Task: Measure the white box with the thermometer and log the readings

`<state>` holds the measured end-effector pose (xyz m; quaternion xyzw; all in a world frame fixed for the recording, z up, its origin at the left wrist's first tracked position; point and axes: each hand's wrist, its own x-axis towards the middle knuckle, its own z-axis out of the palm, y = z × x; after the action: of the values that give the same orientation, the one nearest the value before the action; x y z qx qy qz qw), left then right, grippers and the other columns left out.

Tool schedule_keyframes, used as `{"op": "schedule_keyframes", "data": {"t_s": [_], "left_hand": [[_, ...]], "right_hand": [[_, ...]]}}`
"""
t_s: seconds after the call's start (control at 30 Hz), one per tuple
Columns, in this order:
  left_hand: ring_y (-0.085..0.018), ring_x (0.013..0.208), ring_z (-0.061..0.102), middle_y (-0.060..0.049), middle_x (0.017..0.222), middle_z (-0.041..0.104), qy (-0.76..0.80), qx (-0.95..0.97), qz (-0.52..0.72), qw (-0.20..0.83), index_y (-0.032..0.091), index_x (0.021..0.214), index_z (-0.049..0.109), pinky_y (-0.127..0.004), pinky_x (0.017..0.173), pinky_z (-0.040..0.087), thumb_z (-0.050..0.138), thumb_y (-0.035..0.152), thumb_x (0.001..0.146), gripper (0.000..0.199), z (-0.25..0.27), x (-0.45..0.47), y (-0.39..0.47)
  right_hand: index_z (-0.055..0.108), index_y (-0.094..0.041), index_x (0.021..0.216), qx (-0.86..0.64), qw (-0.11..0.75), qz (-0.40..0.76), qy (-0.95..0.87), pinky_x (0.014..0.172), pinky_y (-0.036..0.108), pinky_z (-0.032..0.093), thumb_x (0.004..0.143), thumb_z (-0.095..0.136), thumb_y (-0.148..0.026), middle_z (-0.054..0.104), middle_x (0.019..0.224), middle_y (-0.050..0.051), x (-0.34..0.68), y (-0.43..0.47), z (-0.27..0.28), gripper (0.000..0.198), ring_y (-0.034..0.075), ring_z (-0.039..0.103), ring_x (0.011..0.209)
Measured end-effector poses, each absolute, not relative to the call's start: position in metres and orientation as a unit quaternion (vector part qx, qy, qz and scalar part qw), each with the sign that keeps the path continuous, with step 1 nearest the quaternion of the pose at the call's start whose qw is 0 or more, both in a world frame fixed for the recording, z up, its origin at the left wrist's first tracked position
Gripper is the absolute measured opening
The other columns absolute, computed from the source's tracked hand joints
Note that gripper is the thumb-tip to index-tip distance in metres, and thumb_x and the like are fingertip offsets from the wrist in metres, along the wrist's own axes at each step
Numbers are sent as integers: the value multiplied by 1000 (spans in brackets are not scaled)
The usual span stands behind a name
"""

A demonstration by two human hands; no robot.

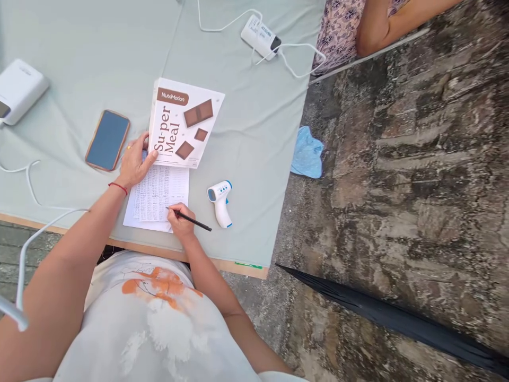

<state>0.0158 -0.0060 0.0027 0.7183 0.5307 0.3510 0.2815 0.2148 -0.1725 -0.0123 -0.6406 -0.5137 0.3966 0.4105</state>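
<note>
- At lower centre of the frame, the right hand (182,220) gripped a black pen (194,220), its tip at the papers (153,193), which were dense with handwriting.
- The step in hand looked like writing; whether the tip pressed or hovered could not be told.
- Just right of the pen, a thermometer (220,204) lay touched by neither hand.
- Left of centre, the left hand (135,162) gripped a NutriMotion box (178,124) by its lower left edge, thumb on the front.
- The box covered the papers' top end; whether it rested there was unclear.
- The next move seemed to call for a steady pen tip and the box held off the writing space.
- Farther up and left lay a phone (107,140), face up.
</note>
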Motion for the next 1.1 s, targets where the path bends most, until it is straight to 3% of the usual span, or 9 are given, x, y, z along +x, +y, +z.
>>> {"op": "schedule_keyframes", "data": {"t_s": [1.1], "left_hand": [[-41, 124, 67, -19, 121, 77, 523, 722, 358, 278, 18, 158, 55, -57, 112, 51, 28, 96, 101, 101, 3, 18, -6]], "right_hand": [[63, -28, 74, -656, 370, 375, -540, 66, 32, 48, 82, 58, -39, 63, 67, -2, 216, -173, -11, 15, 18, 56, 64]]}}
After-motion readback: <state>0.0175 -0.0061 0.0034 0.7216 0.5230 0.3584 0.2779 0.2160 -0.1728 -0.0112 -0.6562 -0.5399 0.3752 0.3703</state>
